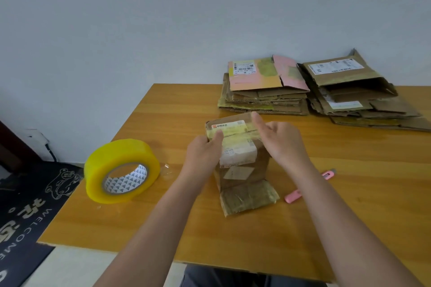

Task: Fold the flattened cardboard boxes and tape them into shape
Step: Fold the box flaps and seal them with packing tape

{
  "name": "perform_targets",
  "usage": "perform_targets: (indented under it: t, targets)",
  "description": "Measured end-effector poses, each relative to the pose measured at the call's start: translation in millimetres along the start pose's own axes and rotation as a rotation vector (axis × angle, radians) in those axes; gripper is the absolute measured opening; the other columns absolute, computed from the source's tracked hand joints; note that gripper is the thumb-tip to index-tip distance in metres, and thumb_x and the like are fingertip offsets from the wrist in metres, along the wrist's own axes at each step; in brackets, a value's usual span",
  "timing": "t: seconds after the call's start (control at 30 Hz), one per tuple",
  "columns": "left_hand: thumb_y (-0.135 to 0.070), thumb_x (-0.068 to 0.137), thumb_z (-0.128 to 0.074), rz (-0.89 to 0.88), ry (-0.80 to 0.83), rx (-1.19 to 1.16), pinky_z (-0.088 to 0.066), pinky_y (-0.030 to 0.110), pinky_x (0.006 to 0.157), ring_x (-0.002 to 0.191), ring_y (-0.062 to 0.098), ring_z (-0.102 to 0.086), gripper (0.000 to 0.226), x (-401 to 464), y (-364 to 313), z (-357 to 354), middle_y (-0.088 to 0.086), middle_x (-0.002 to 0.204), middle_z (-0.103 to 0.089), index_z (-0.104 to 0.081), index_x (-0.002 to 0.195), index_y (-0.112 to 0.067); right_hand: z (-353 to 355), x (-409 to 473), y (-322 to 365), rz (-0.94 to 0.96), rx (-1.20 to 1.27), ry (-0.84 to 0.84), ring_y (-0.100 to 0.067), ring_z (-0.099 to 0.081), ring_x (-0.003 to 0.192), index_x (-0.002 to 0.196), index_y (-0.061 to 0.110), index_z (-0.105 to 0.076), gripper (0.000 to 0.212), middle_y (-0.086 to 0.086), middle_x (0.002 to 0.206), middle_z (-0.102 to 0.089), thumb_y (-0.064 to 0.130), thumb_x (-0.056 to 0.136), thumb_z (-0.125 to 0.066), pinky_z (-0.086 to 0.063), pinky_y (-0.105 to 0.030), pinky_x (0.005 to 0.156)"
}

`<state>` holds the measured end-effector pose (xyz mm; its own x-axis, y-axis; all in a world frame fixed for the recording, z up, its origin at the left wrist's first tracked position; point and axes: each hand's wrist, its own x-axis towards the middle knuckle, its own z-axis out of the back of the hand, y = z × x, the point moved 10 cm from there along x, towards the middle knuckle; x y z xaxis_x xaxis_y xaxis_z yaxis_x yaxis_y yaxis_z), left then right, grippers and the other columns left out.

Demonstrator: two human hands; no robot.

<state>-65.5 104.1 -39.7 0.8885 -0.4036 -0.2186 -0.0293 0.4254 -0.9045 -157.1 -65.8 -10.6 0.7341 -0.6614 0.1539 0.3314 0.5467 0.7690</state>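
A small brown cardboard box (242, 158) stands upright on the wooden table (349, 193), its near bottom flap lying out flat toward me. White and yellow shipping labels cover its top flaps. My left hand (203, 156) grips the box's upper left edge, thumb pressed on the top flap. At the box's upper right is my right hand (282, 140), fingers relaxed and loosely bent, its fingertips at the top flap. A large roll of yellow tape (121, 170) lies on the table left of the box.
Two stacks of flattened cardboard boxes lie at the table's back: one with a pink sheet on top (265, 86), one brown (356, 93). A pink utility knife (303, 191) lies right of the box, partly under my right forearm. A dark welcome mat (28, 205) covers the floor at left.
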Motion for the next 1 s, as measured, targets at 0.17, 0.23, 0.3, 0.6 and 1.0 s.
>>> perform_targets:
  t: [0.17,0.23,0.3,0.6,1.0]
  targets:
    - [-0.040,0.089,-0.069,-0.044,-0.111,-0.003,-0.050,0.031,0.049,0.052,0.012,-0.060,0.035,5,-2,3,-0.003,0.059,-0.062,-0.062,0.066,-0.015,-7,6,-6,-0.055,-0.152,-0.019,-0.021,-0.065,0.064,0.080,0.012,-0.070,0.061,-0.004,0.071,-0.069,0.072,0.072,-0.067,-0.050,-0.036,0.056]
    - [-0.036,0.091,-0.068,-0.025,-0.118,-0.048,-0.058,0.039,0.065,0.068,0.019,-0.069,0.025,5,4,4,0.001,0.073,-0.071,-0.070,0.078,-0.015,-5,3,-8,-0.067,-0.047,0.001,-0.014,-0.066,0.071,0.087,0.020,-0.072,0.038,0.007,0.074,-0.068,0.057,0.079,-0.071,-0.058,-0.041,0.068]
    - [-0.032,0.093,-0.065,-0.025,-0.124,-0.072,-0.059,0.041,0.068,0.072,0.021,-0.071,0.023,5,6,4,0.003,0.077,-0.073,-0.070,0.081,-0.014,-1,-1,-9,-0.056,0.014,-0.013,-0.007,-0.062,0.071,0.097,0.016,-0.073,0.031,0.015,0.072,-0.060,0.044,0.085,-0.071,-0.058,-0.038,0.073]
    - [-0.033,0.099,-0.055,-0.130,-0.137,-0.143,-0.052,0.046,0.056,0.062,0.026,-0.063,0.030,-5,5,2,0.007,0.068,-0.067,-0.067,0.082,-0.010,4,-16,-10,0.057,0.022,-0.122,-0.003,-0.055,0.077,0.115,0.011,-0.069,0.034,0.000,0.101,-0.071,0.036,0.098,-0.055,-0.048,-0.016,0.064]
    - [-0.051,0.079,-0.075,-0.130,-0.342,-0.252,-0.050,0.032,0.053,0.063,0.014,-0.066,0.030,-15,7,9,-0.003,0.069,-0.070,-0.070,0.080,-0.020,14,-40,-7,-0.069,-0.082,-0.408,-0.007,-0.056,0.065,0.087,0.021,-0.058,0.051,0.012,0.074,-0.059,0.071,0.076,-0.064,-0.034,-0.021,0.053]
